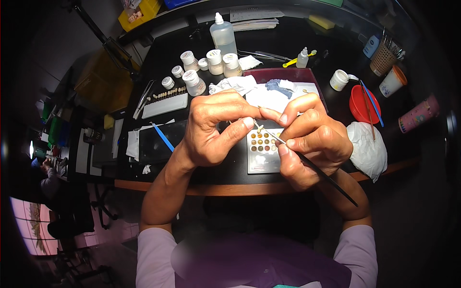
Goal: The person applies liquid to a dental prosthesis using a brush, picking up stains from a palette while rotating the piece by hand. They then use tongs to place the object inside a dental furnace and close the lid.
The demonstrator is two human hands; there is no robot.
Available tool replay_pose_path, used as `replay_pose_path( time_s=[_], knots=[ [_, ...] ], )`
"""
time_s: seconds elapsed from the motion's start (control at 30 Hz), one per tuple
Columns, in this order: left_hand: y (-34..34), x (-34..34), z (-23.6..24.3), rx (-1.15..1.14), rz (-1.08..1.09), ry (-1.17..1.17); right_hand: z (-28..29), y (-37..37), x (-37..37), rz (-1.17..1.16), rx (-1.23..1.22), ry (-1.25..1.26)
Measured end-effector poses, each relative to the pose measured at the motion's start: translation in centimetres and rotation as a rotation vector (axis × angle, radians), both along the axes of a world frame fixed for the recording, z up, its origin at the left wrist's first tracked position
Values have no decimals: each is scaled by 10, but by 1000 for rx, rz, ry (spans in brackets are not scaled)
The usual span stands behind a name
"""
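Observation:
My left hand (213,125) is closed, thumb and forefinger pinched together; what they hold is too small to make out. A tiny cream-coloured piece (260,129) shows just beside those fingertips. In my right hand (314,141) is a thin brush (331,181), its dark handle slanting down to the right and its pale end pointing toward the left fingertips. The fingers of both hands meet or nearly meet. Below them on the bench lies a whitish palette (263,165) with rows of brown, amber and grey wells, partly covered by my right hand.
White-lidded jars (194,84) and a large clear bottle (223,36) stand behind my left hand. A tray of tooth-shaped shade tabs (165,105) sits at left. Tissue lies on a maroon tray (307,77). A red bowl (363,106) and white bag (367,149) are at right.

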State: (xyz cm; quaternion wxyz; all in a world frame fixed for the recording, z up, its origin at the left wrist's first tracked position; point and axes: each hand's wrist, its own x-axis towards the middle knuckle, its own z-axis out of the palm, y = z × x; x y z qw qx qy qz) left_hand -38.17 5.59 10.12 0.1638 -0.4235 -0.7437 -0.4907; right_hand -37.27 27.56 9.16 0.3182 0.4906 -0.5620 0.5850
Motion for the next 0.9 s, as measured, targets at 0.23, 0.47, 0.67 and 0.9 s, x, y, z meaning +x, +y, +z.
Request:
replay_pose_path(
  time_s=[0.23,0.47,0.67,0.9],
  knots=[
    [0,0,-1,9,1,-2,0,0,0,-15,8,2],
    [-3,3,3,-63,32,-63,0,0,0,-8,6,0],
    [2,3,2,-6,14,-43,-7,-4,0,-27,-7,-10],
    [2,4,3,-13,19,-49,-1,-2,1,-37,25,10]
  ],
)
